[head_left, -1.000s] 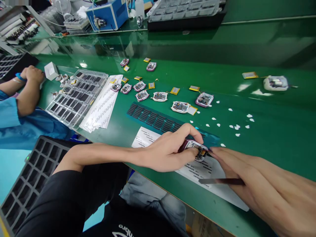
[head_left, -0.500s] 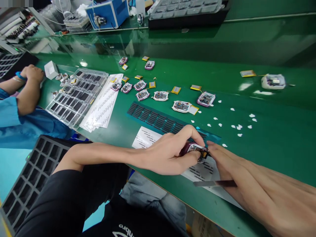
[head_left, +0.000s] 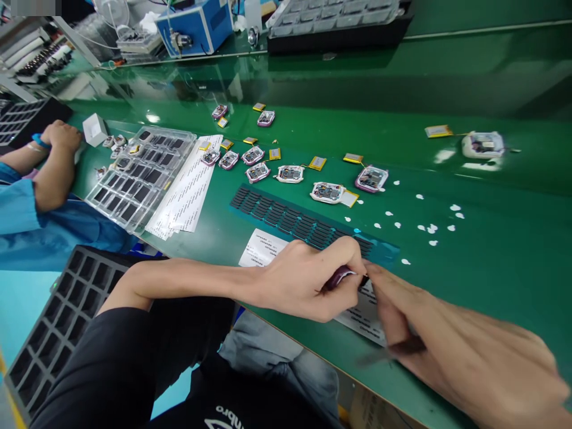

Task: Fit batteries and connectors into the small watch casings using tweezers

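Note:
My left hand (head_left: pixel 308 277) is closed around a purple watch case (head_left: pixel 336 279), now tilted so that mostly its side shows. The fingers hide most of it. My right hand (head_left: pixel 440 319) comes in from the right, its fingertips pressed together against the case's right edge. Under its palm sticks out a flat metal tool (head_left: pixel 378 357), smeared by motion, perhaps tweezers. Whether the fingertips also pinch a small part is hidden. Below both hands lies a white printed sheet (head_left: pixel 364 319). Behind them is a teal sheet with rows of black strips (head_left: pixel 286 217).
Several opened watch cases (head_left: pixel 328 192) with yellow-edged batteries (head_left: pixel 317 163) lie beyond. White round stickers (head_left: pixel 431 228) are scattered to the right. A clear tray (head_left: pixel 147 179) stands at left, near another person's hands (head_left: pixel 65 136). A black compartment tray (head_left: pixel 58 333) is at lower left.
The watch case has turned in my left hand, so its open inside no longer shows. My left fingers have curled tighter. My right hand has shifted slightly left and down, with the metal tool.

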`<state>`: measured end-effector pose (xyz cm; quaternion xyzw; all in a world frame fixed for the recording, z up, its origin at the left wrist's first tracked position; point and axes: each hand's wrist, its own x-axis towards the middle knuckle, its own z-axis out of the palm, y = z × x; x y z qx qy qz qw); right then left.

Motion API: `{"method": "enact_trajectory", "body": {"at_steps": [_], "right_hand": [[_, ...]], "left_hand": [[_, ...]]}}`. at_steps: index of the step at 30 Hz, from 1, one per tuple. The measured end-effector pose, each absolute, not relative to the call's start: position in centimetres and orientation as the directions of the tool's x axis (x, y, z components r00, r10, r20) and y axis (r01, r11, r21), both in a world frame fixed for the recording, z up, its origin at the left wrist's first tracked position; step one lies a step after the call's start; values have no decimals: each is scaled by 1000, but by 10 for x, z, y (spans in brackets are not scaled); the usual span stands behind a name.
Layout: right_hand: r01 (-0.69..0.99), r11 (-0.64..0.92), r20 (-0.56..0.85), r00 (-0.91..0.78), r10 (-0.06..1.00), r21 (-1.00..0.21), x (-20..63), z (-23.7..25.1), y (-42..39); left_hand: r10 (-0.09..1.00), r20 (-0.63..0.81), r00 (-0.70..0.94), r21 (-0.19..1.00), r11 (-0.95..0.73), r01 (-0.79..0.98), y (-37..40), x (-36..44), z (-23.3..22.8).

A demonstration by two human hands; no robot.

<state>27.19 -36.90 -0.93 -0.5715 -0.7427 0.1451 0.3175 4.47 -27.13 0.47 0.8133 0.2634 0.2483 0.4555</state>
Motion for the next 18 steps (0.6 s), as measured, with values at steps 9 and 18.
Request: {"method": "enact_trajectory", "body": {"at_steps": [9,18], "right_hand": [[525,236,214,-102,971,-818,245,16,-347],[468,120,103,-62,993,-875,243,20,-336]], "left_hand": [[590,399,702,863,-500,-70,-273,45,-3],[466,100,879,876,-460,144,-270,41,3]]}}
